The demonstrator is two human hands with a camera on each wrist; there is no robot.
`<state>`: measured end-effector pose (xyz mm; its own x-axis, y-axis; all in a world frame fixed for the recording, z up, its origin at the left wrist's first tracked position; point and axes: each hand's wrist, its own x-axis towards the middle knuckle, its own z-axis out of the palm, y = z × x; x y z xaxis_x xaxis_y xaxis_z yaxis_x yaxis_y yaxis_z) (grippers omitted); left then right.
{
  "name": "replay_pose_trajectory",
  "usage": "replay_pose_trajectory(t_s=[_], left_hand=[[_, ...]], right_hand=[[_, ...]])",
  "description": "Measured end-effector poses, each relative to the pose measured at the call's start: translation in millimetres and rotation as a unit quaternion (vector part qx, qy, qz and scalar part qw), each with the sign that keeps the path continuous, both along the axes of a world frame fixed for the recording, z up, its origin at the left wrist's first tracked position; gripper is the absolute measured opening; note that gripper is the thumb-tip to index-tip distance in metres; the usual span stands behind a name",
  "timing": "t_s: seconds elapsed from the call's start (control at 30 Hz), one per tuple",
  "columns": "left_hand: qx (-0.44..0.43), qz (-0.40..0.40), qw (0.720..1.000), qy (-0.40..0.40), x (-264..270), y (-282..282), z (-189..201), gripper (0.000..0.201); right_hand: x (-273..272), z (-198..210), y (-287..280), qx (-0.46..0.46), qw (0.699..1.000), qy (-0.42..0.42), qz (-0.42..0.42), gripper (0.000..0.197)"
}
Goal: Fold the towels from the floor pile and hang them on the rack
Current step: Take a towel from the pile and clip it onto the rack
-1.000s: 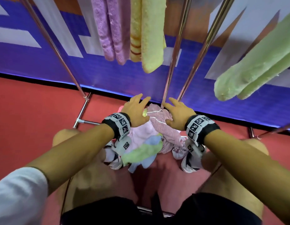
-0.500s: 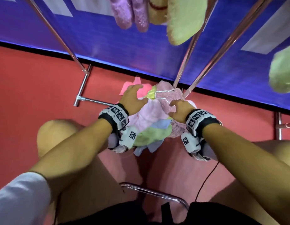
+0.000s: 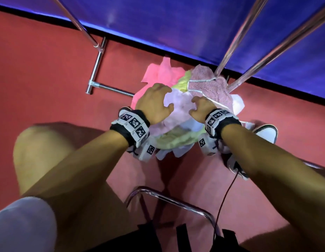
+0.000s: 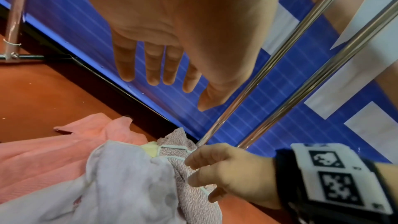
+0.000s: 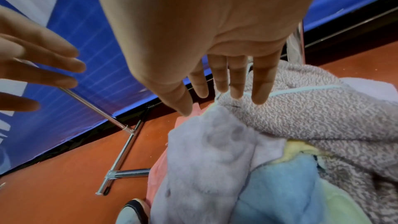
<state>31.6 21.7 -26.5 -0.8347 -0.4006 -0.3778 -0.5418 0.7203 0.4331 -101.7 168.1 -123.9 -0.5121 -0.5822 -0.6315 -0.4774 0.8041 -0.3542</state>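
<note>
Black wristbands (image 3: 129,129) — white coded tags

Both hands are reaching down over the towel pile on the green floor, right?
Not quite: the floor is red, not green, as the head view shows. The rest holds: the left hand and right hand both reach down over the towel pile.

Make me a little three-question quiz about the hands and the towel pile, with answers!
1. True or false: the left hand is gripping a towel.
2. Which towel lies between the two hands: A) lavender towel, B) a black towel, C) a striped red towel?
3. Fill in: the mauve towel has a ____ trim.

Key: 1 false, its fingers hover spread above the pile. 2 A. 3 white. The right hand holds nothing either.
</note>
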Motion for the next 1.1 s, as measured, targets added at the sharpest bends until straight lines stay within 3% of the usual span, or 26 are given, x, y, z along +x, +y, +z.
replay_pose_trajectory(t_s=[0.13, 0.27, 0.4, 0.5, 0.6, 0.8, 0.9, 1.03, 1.1], left_hand=[[-0.021, 0.009, 1.0, 0.022, -4.1, -3.6, -3.4, 0.047], [-0.022, -0.005, 1.0, -0.01, -2.2, -4.3, -10.1, 0.047], [-0.017, -0.016, 1.0, -0.012, 0.2, -3.7, -15.3, 0.046], [-0.009, -0.019, 1.0, -0.01, 0.7, -2.6, -15.0, 0.045], [-0.003, -0.033, 0.999, -0.015, -2.0, -0.6, -8.5, 0.05], [0.073, -0.121, 0.99, 0.03, -4.1, 11.5, 8.5, 0.074], [0.121, -0.167, 0.978, 0.038, 4.0, 23.0, 16.9, 0.049], [0.152, -0.163, 0.974, 0.04, 14.6, 44.1, 42.6, 0.018], [0.146, -0.153, 0.975, 0.063, 22.7, 47.4, 54.3, 0.014]], right_hand=[[-8.7, -26.5, -4.7, 0.027, 0.999, 0.024, 0.027, 0.052], [-14.7, -41.8, -5.2, 0.027, 0.998, 0.045, 0.041, 0.052], [-30.1, -42.5, -5.5, 0.052, 0.996, 0.009, 0.067, 0.046], [-27.4, -30.9, -1.5, -0.004, 0.998, 0.022, 0.054, 0.032], [-11.1, -10.8, 4.5, -0.099, 0.994, -0.008, 0.043, 0.016], [16.7, 63.9, 18.1, -0.195, 0.975, -0.052, 0.091, 0.035], [31.3, 103.0, 32.3, -0.221, 0.966, -0.047, 0.122, 0.038], [60.3, 147.3, 47.6, -0.305, 0.944, -0.056, 0.115, 0.032], [68.6, 168.6, 50.2, -0.311, 0.944, -0.047, 0.096, 0.034]])
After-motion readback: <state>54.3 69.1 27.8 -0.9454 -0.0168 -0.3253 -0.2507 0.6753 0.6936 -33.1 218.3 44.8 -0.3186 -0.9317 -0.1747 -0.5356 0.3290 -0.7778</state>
